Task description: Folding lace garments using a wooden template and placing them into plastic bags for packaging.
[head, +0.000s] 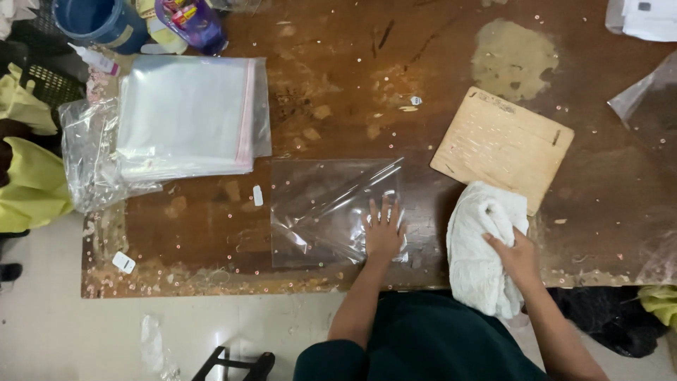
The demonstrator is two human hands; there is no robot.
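A clear plastic bag (321,208) lies flat on the worn brown table (338,99), near its front edge. My left hand (383,229) rests palm down on the bag's right part, fingers spread. My right hand (515,255) grips a folded white cloth (483,247) that hangs over the table's front edge, to the right of the bag. A thin wooden board (502,144) lies just beyond the cloth, tilted.
A stack of clear bags with a pink strip (187,116) sits at the left on crumpled plastic (88,159). A blue bucket (99,21) and bottles stand at the back left. Yellow fabric (32,183) lies at the far left. Another plastic sheet (645,106) is at the right edge.
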